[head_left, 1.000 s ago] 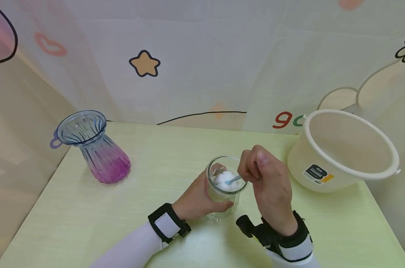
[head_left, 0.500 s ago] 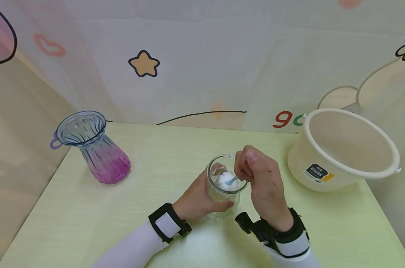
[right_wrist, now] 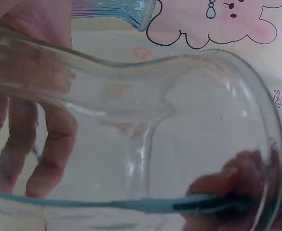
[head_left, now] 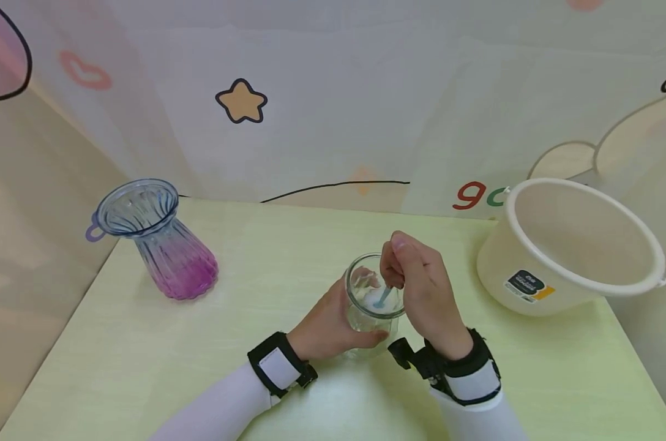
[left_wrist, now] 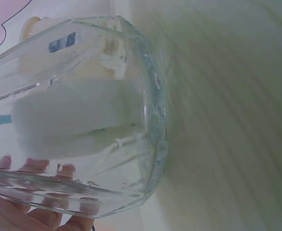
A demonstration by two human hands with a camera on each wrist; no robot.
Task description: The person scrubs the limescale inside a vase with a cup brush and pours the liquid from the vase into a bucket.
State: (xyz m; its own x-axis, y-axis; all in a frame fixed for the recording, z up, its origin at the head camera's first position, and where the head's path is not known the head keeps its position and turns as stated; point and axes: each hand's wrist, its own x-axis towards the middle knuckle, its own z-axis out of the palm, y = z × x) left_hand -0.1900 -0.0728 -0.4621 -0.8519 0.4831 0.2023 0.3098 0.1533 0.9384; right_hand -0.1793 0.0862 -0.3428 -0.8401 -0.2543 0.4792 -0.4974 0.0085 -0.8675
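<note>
A clear glass vase (head_left: 366,322) stands in the middle of the table in the head view, its mouth facing up. My left hand (head_left: 330,327) grips it from the left, thumb in front and fingers behind. Over the mouth, my right hand (head_left: 425,288) holds the thin blue handle of a sponge brush (head_left: 384,297). Its white sponge head (left_wrist: 75,113) is down inside the glass, near the base in the left wrist view. In the right wrist view the blue handle (right_wrist: 145,205) runs lengthwise through the glass; my right fingers hide its end.
A blue-to-pink ribbed vase (head_left: 181,263) with a purple ring at its rim stands at the left. To the right is a cream bucket (head_left: 498,269) with a dark label. A printed curtain (head_left: 333,110) hangs behind the pale green table (head_left: 145,361).
My right hand has moved left and closer over the glass mouth. The sponge head has sunk deeper inside. My left hand keeps its grip on the glass vase.
</note>
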